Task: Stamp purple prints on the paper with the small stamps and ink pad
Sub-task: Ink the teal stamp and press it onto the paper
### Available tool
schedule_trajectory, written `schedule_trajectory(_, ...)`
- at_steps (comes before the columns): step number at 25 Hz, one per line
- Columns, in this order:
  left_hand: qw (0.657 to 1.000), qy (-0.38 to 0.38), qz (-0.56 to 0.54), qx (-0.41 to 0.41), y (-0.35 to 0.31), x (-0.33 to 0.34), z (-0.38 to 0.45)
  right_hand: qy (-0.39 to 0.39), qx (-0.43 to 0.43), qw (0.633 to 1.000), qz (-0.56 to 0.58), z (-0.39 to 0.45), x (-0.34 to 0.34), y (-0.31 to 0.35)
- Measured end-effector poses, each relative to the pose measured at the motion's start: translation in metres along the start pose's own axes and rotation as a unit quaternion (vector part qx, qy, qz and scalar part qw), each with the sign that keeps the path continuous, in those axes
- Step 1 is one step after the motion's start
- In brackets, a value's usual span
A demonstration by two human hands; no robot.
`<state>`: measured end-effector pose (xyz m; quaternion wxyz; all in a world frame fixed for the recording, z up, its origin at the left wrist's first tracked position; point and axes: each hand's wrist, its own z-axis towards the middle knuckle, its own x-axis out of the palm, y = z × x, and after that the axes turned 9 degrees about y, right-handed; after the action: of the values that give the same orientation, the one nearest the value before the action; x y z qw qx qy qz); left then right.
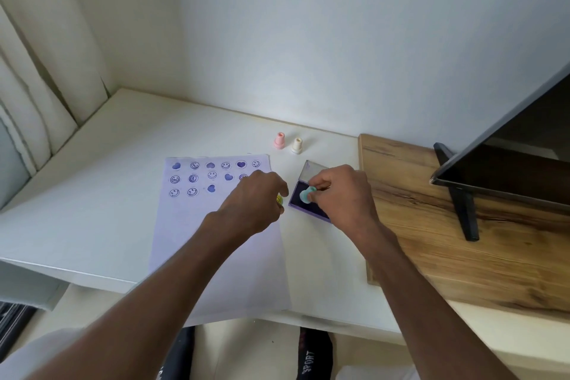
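A white sheet of paper [216, 250] lies on the white table, its top part covered with rows of purple smiley and heart prints. My left hand [253, 197] rests on the paper's right edge, closed around a small yellow smiley stamp [279, 200] that peeks out by the fingers. To its right the purple ink pad [311, 210] lies with its clear lid [313, 170] swung back. My right hand [336, 191] pinches a light-blue heart stamp [307, 194] over the dark pad. Whether the stamp touches the ink I cannot tell.
A pink stamp [279, 141] and a cream stamp [297, 145] stand upright behind the ink pad. A wooden board [431, 225] on the right carries a dark screen [509, 157] on a black leg. Curtains hang at the left; the wall is close behind.
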<state>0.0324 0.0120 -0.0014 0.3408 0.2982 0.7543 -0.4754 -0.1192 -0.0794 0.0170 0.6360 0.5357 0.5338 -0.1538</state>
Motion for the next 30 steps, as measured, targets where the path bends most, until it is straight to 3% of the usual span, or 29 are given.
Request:
schedule_trajectory(12,1.0,0.009,0.005,0.025,0.003,0.0,0.002,0.0,-0.008,0.995,-0.103,-0.005,0.011,0.017)
schedule_trajectory(17,0.999,0.008,0.017,0.029,0.003,0.006,0.005,-0.021,0.042,0.999,-0.007,0.002,0.007,0.015)
schedule_trajectory(22,0.999,-0.001,0.025,0.027,0.004,0.007,0.008,-0.048,0.019,0.997,-0.064,-0.007,0.026,0.018)
schedule_trajectory(25,0.999,-0.002,0.026,0.023,0.004,0.007,0.007,-0.081,0.04,0.996,-0.012,-0.007,0.031,0.013)
schedule_trajectory(29,0.999,-0.001,0.024,0.025,0.002,0.003,0.005,-0.061,0.074,0.988,0.121,-0.001,0.022,0.002)
schedule_trajectory(30,0.999,-0.002,0.023,0.025,0.002,0.003,0.005,-0.054,0.067,0.991,0.102,-0.001,0.023,0.002)
